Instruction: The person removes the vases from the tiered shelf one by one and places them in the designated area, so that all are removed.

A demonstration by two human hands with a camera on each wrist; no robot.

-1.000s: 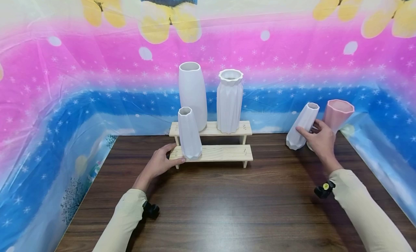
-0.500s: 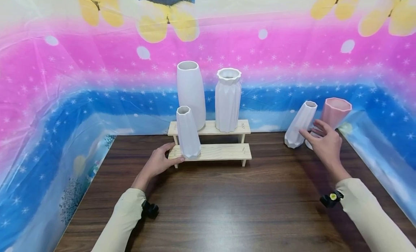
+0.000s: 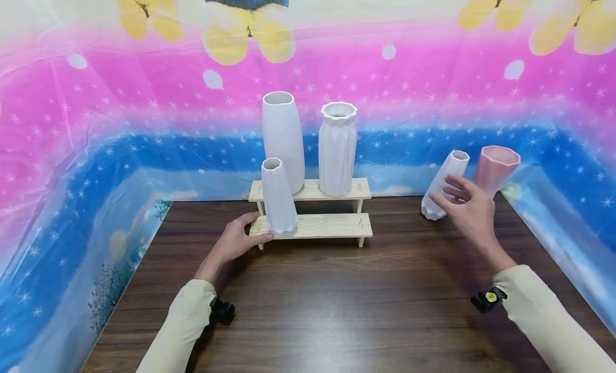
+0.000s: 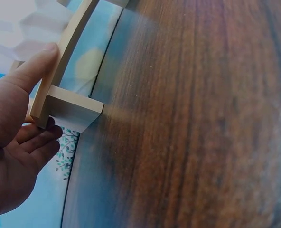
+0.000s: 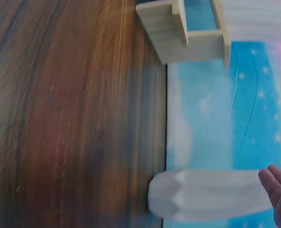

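**Right hand at the faceted vase, left steadying the rack**

Right hand [image 3: 469,210] hovers in front of the small white faceted vase [image 3: 445,185], fingers spread & relaxed, holding nothing; whether a fingertip brushes it I can't tell from head view. That vase stands on the dark wood table [image 3: 337,303] at far right, leaning, just beside the pink vase [image 3: 495,167]. Left hand [image 3: 236,242] grips the left end of the wooden step shelf [image 3: 332,226]: thumb on top edge, fingers curled under, seen close in the wrist cam. Shelf's lower tier has a matching faceted vase [image 3: 278,196]; top tier carries a tall smooth vase [image 3: 283,140] & a ribbed vase [image 3: 338,148].

Tip, imo: wrap thumb + fingers round the mid-body, not the narrow neck, since it's tilted & likely slick. Mind the pink one close by. Left should hold the rack firm.
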